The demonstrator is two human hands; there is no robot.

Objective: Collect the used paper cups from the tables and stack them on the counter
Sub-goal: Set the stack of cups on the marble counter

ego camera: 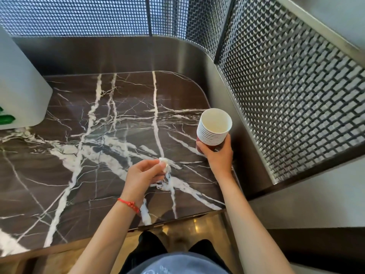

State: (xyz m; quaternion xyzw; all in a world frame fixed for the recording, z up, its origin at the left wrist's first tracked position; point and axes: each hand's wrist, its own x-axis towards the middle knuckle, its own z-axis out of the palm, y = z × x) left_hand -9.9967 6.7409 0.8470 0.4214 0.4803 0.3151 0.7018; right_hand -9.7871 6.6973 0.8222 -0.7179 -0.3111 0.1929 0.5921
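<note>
A stack of several nested paper cups [214, 128], white inside with red outer walls, stands tilted at the right edge of the dark marble counter [79, 155]. My right hand [217, 155] grips the stack around its base. The top cup looks empty. Left of it, my left hand [144, 175] hovers just above the counter and pinches a small crumpled white tissue [165, 165] between thumb and fingers. A red string bracelet circles my left wrist.
A white appliance [21, 86] with green marks stands at the counter's far left. A brushed metal wall [118, 54] topped by a mesh screen [286, 86] curves around the back and right. The counter's front edge runs just before my legs.
</note>
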